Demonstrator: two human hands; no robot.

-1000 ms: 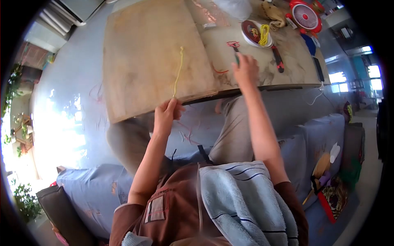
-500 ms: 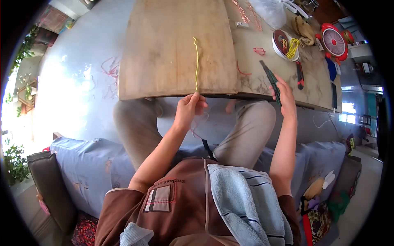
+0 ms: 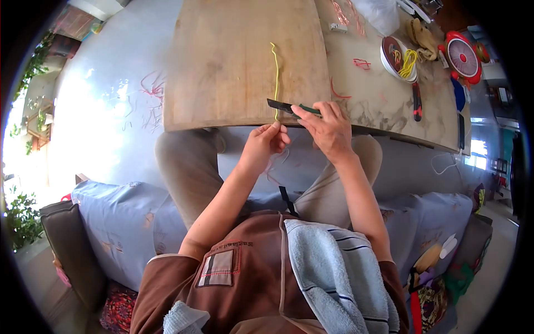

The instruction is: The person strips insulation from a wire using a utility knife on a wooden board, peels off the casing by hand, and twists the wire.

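Note:
A yellow wire (image 3: 276,72) runs away from me across the wooden board (image 3: 222,67). Its near end is pinched between the thumb and finger of my left hand (image 3: 264,143), at the board's front edge. My right hand (image 3: 329,129) is closed around a green utility knife (image 3: 303,109) with a dark, wide blade. That blade lies across the wire, a little beyond my left fingertips. Whether the edge touches the wire I cannot tell.
On the marbled tabletop to the right are a white bowl (image 3: 389,62) with yellow wire, a red-and-black handled tool (image 3: 417,103) and red wire scraps (image 3: 361,64). A red round object (image 3: 463,57) stands at the far right. Thin strands (image 3: 153,86) lie on the floor at left.
My right hand has swung left with the utility knife, from beside the board to over the yellow wire. My left hand still pinches the wire's near end.

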